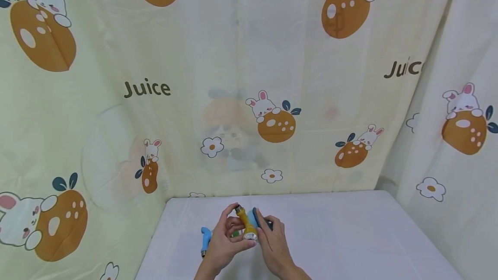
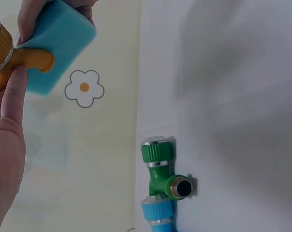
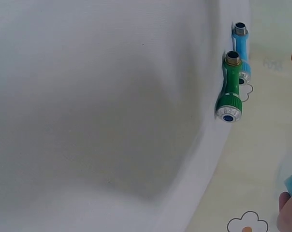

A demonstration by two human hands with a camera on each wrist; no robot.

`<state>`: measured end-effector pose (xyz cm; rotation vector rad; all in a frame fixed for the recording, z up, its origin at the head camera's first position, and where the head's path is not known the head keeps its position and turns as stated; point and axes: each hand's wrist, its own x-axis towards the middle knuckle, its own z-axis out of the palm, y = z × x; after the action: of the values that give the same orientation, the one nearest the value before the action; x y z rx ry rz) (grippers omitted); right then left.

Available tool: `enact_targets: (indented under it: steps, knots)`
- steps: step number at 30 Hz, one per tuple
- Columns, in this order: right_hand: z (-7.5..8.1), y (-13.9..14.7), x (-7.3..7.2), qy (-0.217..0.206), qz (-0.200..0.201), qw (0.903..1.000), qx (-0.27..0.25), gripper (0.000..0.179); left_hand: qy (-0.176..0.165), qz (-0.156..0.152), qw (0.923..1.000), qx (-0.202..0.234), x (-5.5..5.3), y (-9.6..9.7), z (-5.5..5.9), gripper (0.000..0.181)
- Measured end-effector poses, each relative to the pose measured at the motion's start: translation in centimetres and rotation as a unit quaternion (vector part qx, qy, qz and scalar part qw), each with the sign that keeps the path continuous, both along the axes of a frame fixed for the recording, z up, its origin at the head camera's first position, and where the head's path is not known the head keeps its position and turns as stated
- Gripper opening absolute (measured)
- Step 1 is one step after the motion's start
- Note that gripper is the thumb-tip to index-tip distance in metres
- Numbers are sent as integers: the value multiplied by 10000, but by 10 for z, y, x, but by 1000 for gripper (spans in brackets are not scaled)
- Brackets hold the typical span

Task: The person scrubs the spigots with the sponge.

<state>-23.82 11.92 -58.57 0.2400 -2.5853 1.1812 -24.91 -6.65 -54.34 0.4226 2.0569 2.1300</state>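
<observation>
Left grip is pinching the yellow tap above the counter; right grip is holding a blue sponge just beside it, contact unclear. A green tap and a blue tap are lying close together on the counter, whose white surface is showing soft shadows. Behind, a pale curtain is hanging, printed with rabbits, oranges, flowers and "Juice".
</observation>
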Motion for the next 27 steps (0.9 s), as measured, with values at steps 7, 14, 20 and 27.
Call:
enact_targets:
  steps: [7,14,20,27]
  knots:
    - [-2,4,-4,57,-198,9998,-39,48,57,-8,10000,31,1,1,1,103]
    - [-3,6,-2,73,-237,9988,-423,48,50,201,9995,232,-2,-1,-1,107]
    - [-12,5,7,1243,-95,9907,-545,53,-84,732,9944,753,-7,-4,-2,98]
    - [-16,1,14,2345,351,9708,363,66,-521,1095,9887,886,-7,-1,-4,91]
